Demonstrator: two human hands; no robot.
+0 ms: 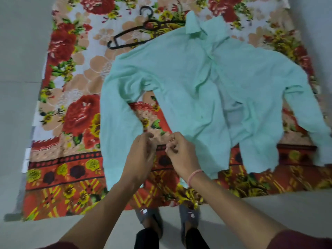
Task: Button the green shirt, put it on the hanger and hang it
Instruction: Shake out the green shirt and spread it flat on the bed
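Note:
The light green shirt [188,72] lies spread face up on a floral bedsheet [71,108], collar far from me and sleeves splayed to both sides. Its front gapes open in the lower half. A black hanger [136,31] lies beyond the shirt's left shoulder, one end tucked under the fabric. My left hand [142,155] hovers between the left sleeve and the shirt body, fingers loosely apart, holding nothing. My right hand [179,151] is beside it at the shirt's lower left edge, fingers curled in; no fabric shows between them.
The bedsheet covers a low bed with pale grey floor [18,105] on the left, right and near sides. My feet in grey slippers [149,216] stand at the near edge of the bed.

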